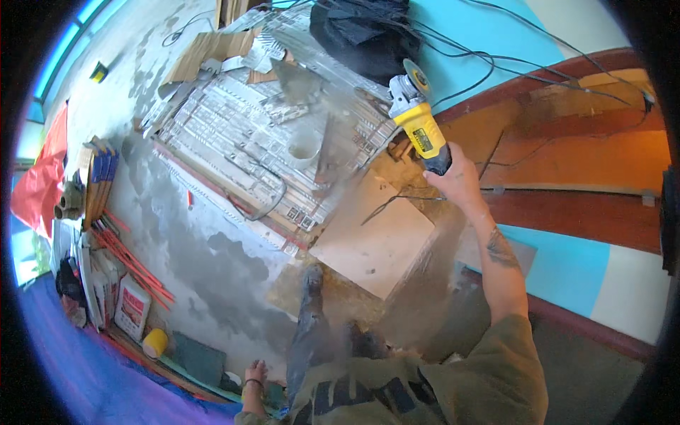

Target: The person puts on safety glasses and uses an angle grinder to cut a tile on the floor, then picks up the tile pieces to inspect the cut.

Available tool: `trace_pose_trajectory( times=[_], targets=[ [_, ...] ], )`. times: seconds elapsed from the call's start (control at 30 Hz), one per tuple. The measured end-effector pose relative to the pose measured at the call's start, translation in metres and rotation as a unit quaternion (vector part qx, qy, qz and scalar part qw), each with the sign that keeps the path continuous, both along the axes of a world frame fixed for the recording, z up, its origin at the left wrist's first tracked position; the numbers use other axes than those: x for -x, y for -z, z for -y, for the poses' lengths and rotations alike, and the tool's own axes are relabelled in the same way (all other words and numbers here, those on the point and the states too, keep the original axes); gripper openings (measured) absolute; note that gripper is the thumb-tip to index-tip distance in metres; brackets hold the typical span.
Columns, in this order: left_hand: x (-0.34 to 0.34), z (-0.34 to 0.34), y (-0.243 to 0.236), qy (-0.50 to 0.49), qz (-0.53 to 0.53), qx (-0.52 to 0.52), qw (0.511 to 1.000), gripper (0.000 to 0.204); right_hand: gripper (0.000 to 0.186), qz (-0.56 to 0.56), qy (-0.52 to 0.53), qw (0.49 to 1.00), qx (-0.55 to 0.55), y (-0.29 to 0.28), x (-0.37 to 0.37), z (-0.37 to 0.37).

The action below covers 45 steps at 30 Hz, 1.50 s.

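Note:
My right hand (455, 178) is wrapped round the black rear end of a yellow and black angle grinder (423, 131). The grinder points up and away, and a disc (416, 75) shows at its grey metal head. It is held above the right end of a stack of packaged material in silver printed wrapping (234, 134). Low in the view, my left hand (256, 372) hangs at my side, fingers loosely apart, with nothing seen in it. Between my feet and the stack lies a pale square tile or board (375, 237).
A round pale container (304, 146) and dusty scraps sit on the stack. Black cables (489, 60) run across the upper right. A black bag (365, 39) stands behind the stack. On the left are red rods (131, 258), a white jug (132, 307) and a yellow cylinder (155, 343).

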State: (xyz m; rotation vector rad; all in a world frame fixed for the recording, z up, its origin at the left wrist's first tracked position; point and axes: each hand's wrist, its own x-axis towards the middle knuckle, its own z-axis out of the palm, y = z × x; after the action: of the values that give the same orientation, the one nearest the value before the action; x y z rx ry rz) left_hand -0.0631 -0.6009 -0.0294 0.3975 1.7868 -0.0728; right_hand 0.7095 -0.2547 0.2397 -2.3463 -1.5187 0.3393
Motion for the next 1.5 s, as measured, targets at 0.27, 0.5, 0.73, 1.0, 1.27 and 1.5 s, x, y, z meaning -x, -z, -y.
trace_pose_trajectory(
  times=[0.27,0.5,0.73,1.0,1.27,1.5],
  targets=[
    [-0.054,-0.096,0.000,0.047,0.033,0.010,0.998,0.038,0.063,0.039,0.003,0.999,0.017,0.068,-0.020,-0.031],
    [0.023,-0.029,0.001,-0.168,0.132,-0.016,0.977,0.035,0.064,0.080,-0.065,0.995,-0.001,0.134,-0.042,-0.100],
    [0.026,0.021,0.000,-0.065,-0.058,0.098,0.991,0.031,0.060,0.103,-0.087,0.991,0.002,0.174,-0.046,-0.124],
    [0.036,0.023,0.011,-0.096,0.017,0.090,0.991,0.039,0.064,0.098,-0.070,0.993,-0.005,0.188,-0.047,-0.124],
    [-0.134,-0.119,-0.018,0.350,-0.138,-0.308,0.874,0.057,0.070,0.069,0.021,0.997,0.003,0.179,-0.062,-0.011],
    [-0.351,-0.315,-0.019,0.378,-0.092,-0.637,0.666,0.067,0.072,0.065,0.112,0.990,0.052,0.237,-0.081,0.108]
  ],
)
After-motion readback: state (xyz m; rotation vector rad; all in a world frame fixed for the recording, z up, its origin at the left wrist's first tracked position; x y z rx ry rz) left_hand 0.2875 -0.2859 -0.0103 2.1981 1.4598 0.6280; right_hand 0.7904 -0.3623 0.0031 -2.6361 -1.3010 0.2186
